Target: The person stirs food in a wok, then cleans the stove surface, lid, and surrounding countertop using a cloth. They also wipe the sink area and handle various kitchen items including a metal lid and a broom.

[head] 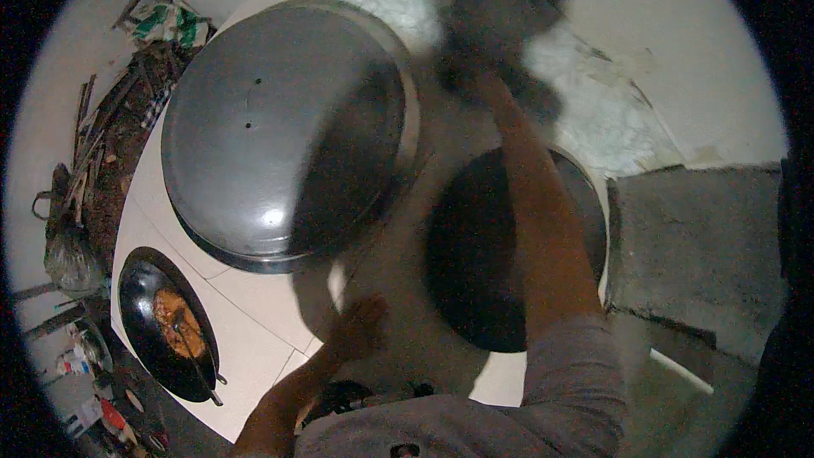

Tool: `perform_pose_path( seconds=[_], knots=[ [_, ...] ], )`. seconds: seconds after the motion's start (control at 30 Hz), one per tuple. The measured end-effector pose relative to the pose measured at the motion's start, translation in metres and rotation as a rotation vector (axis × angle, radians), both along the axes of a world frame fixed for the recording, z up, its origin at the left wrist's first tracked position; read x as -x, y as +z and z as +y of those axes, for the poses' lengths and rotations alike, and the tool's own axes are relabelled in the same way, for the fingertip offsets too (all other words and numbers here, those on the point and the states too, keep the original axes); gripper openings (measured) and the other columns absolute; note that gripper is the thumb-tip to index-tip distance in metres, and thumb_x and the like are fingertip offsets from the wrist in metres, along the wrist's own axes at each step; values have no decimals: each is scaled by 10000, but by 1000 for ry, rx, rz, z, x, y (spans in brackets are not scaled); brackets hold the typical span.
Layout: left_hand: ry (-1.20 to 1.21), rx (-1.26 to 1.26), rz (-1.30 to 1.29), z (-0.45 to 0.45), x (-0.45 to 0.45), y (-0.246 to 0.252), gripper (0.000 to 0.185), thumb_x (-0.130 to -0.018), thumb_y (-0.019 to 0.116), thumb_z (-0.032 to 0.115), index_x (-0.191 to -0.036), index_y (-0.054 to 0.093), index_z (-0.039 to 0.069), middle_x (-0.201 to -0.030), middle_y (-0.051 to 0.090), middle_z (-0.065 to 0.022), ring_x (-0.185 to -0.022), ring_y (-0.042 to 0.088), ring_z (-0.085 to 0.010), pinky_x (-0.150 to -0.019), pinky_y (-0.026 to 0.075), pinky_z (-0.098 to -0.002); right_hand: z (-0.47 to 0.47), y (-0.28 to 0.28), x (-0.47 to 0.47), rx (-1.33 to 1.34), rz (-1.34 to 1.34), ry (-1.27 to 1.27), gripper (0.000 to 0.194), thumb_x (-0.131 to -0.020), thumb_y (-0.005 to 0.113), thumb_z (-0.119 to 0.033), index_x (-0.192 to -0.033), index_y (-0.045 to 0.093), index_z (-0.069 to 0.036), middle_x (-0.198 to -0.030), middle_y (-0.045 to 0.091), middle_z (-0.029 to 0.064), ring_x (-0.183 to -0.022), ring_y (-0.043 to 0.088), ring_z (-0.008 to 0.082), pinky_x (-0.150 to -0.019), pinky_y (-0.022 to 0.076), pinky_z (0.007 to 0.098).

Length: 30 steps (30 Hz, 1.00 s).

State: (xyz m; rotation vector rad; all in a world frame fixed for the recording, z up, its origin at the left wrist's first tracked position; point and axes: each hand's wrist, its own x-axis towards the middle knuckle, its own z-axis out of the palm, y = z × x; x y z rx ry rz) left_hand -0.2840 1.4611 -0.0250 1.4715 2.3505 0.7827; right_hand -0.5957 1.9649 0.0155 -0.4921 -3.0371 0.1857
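Observation:
My right hand (474, 81) reaches forward in deep shadow, near a crinkled pale sheet (591, 108) along the wall. Whether it holds anything is hidden by the dark. Under that forearm lies a large round dark pan or griddle (470, 248). To its left is a wide, round grey metal lid or pan (254, 165) with two small holes, half in shadow. Close to my body my left hand (364, 321) hovers low over, or rests on, the tiled counter (254, 312); its fingers are blurred and dim.
A black wok (137, 280) with orange-brown food (168, 312) and a long-handled utensil (191, 343) stands at lower left. Sticks (89, 146) and debris lie beyond the counter's left edge, by a plastic bag (70, 267). A grey block or slab (693, 235) stands at right.

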Motion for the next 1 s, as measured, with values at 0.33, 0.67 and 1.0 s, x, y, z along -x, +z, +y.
perform_pose_path(
  seconds=[0.33, 0.67, 1.0],
  knots=[
    [-117, 312, 48, 1, -1, 22, 684, -879, 586, 360, -1416, 410, -27, -1501, 373, -186, -1388, 340, -340, -1172, 243, -454, -97, -37, -98, -258, -94, 140, 735, -807, 685, -392, -1459, 390, -227, -1381, 502, 167, -1175, 552, 377, -1001, 394, 588],
    [-1, 93, -197, -13, 26, 12, 672, -874, 618, 292, -1421, 386, -21, -1483, 362, -249, -1376, 331, -407, -1155, 257, -506, -235, -75, -227, -57, 88, 310, 468, -795, 692, -258, -1248, 593, -195, -1198, 606, 134, -1116, 574, 342, -1009, 399, 552],
    [-167, 146, -225, -25, 31, 11, 703, -818, 694, 190, -1417, 382, -5, -1451, 407, -237, -1333, 382, -432, -1124, 286, -550, -407, -38, -412, 87, -40, 129, 463, -793, 668, -263, -1232, 594, -137, -1126, 606, 121, -1038, 586, 314, -864, 472, 534]
  ],
)
